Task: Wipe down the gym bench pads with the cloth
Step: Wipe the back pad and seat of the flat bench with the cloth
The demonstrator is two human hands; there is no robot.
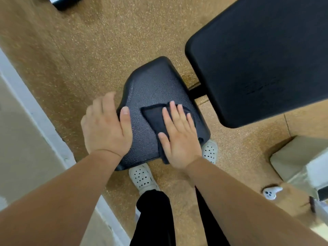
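**Flat right hand pressing cloth on the seat pad, left hand bracing its edge**

The dark cloth [154, 119] is lying folded on the textured black seat pad [154, 86], toward the pad's 4 o'clock side. The right hand [179, 139] is pressing down on it with fingers straight and slightly spread, palm flat, gripping nothing. The cloth is showing past the fingertips and along the thumb side. The left hand [106, 126] is clasping the pad's 9 o'clock edge. Its thumb is lying on the top surface and the other fingers are curling over the rim, though they are blurred.

At 2 o'clock from the seat pad, the larger black back pad [257, 55] is filling the upper right of the view, apart from the seat. A black frame bar [196, 90] is showing in the gap between them.

Everything is standing on a speckled tan floor [85, 50]. The person's white perforated clogs [142, 176] are peeking out from under the seat pad at 6 and 4 o'clock, with black trousers [154, 219] below them. A white strip [35, 118] is running diagonally along the floor's 9 o'clock side. A beige block [298, 153] is sitting at 3 o'clock, and a white controller [271, 192] is lying on the floor at 4 o'clock. A dark object [65, 2] is sitting, cropped, at 11 o'clock.
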